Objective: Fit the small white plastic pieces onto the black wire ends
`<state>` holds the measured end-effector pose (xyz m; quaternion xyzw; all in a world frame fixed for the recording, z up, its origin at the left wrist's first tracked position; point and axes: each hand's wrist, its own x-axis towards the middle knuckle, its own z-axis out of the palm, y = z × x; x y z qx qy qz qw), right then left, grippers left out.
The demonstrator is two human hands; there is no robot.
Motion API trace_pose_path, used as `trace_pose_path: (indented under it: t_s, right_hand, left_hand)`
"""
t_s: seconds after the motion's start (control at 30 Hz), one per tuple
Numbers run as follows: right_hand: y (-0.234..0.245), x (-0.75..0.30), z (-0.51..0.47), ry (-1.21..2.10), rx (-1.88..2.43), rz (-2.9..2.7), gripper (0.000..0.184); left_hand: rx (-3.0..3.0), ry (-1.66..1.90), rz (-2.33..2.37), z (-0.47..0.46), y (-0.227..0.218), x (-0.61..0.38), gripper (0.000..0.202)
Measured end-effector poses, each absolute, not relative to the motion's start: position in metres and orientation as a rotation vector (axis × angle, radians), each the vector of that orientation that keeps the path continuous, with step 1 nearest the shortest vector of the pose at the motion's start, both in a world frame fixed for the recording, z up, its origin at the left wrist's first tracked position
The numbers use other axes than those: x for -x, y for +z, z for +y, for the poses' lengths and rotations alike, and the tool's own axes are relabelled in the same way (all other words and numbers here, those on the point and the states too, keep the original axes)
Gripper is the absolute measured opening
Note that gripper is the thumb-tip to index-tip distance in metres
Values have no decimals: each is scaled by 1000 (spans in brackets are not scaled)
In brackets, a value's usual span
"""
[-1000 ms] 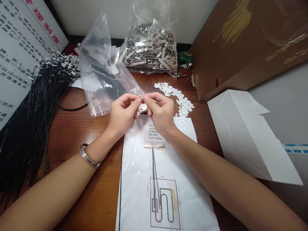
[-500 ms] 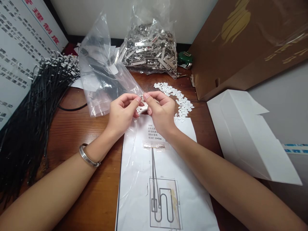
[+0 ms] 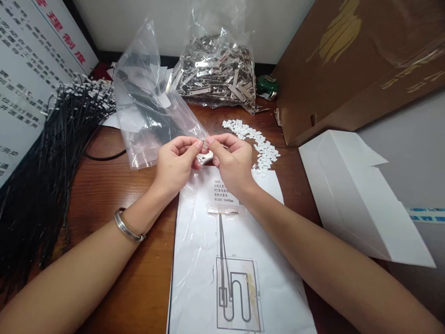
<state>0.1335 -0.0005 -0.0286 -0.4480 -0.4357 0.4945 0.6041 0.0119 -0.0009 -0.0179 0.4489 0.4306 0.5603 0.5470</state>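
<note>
My left hand (image 3: 177, 162) and my right hand (image 3: 232, 162) meet over the top of the printed sheet (image 3: 278, 222), thumbs and forefingers pinched together. Between the fingertips shows a small silvery metal piece (image 3: 204, 140), mostly hidden by the fingers, so its exact kind cannot be made out. Just below the fingers lies a shiny pale object (image 3: 206, 157), partly covered by the hands. To the right of my right hand spreads a scatter of small white pieces (image 3: 266, 150). On my left wrist is a metal bangle.
Behind the hands stands a clear bag of metal strips (image 3: 219, 69), with a green tape measure (image 3: 267, 86) beside it. A clear plastic bag (image 3: 146, 116) lies left of centre. A bundle of black wires (image 3: 45, 171) fills the left; a brown box (image 3: 347, 69) and folded white card (image 3: 351, 185) stand right.
Both hands stay almost in place, still pinched together, with only a slight shift of the fingers. The shiny object beneath them shows a little differently.
</note>
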Motion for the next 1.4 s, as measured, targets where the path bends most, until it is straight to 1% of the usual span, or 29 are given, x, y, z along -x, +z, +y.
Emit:
trace_pose_path:
  t_s: [0.17, 0.43, 0.77, 1.1, 1.27, 1.4]
  right_hand:
    - [-28, -133, 0, 1165, 1018, -994, 32]
    - [-29, -134, 1, 1168, 1019, -996, 33]
    - [-28, -135, 1, 1176, 1041, -1028, 23]
    - [-31, -134, 2, 1144, 1029, -934, 28]
    - [-29, -133, -1, 1127, 1025, -1022, 27]
    - [-28, -133, -2, 1142, 1020, -984, 25]
  left_hand:
    - [-1055, 1303, 1046, 0, -20, -11, 10]
    - [-1060, 1288, 1064, -1, -20, -11, 11]
    - [-1063, 1263, 1083, -2, -18, -11, 10]
    - [-1049, 1299, 1033, 0, -20, -11, 15]
    - [-1062, 1316, 1020, -1, -20, -11, 18]
    - [-1054, 1316, 1017, -1, -20, -11, 16]
